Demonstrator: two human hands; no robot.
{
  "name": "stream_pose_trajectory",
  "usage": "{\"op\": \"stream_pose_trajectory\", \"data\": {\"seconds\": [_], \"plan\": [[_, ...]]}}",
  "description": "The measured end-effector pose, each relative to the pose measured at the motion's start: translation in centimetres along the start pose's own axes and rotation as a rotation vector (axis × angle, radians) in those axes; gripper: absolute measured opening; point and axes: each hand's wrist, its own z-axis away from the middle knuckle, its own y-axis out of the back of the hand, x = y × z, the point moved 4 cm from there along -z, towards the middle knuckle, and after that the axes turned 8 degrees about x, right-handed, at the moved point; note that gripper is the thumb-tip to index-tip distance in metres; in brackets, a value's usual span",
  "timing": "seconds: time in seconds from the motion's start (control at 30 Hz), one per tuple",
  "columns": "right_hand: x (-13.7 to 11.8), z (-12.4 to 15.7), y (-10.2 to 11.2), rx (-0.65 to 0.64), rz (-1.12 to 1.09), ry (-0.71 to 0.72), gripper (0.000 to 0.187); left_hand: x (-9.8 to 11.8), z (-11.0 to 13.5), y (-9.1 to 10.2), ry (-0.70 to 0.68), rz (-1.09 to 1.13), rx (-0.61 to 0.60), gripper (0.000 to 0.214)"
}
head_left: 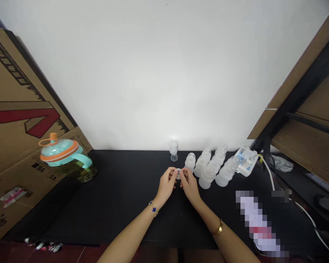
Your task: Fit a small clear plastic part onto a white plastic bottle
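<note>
My left hand (167,180) and my right hand (190,182) meet above the black table (126,204), with thumbs and fingers closed on opposite sides of a small transparent round plastic piece (178,171). Its exact kind is too small to make out. Just right of my right hand stand several small translucent white bottles (206,178) with clear domed tops, grouped in slanting rows. Beyond my hands, close to the wall, a single translucent piece (173,148) has a clear flared end resting on the table. The undersides of my fingers are partly hidden.
A large jug (65,159) with an orange and turquoise lid stands at left beside a cardboard box (19,120). At right are a white power strip (246,160), its white cable (270,175), a clear plastic bag (282,163) and a pixelated object (259,223). A white wall (153,73) closes the back.
</note>
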Motion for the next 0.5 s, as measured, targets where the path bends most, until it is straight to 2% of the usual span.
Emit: {"op": "stream_pose_trajectory", "data": {"seconds": [0.2, 0.37, 0.5], "plan": [[0.39, -0.02, -0.10, -0.009, -0.009, -0.009, 0.033, -0.59, 0.03, -0.15, 0.044, -0.060, -0.073, 0.046], [0.32, -0.04, -0.11, -0.026, 0.036, -0.005, 0.036, -0.69, -0.25, -0.19, 0.106, 0.003, -0.088, 0.049], [0.05, -0.02, -0.22, -0.043, 0.006, -0.004, 0.037, -0.41, -0.42, -0.30, 0.204, 0.146, -0.125, 0.055]]}}
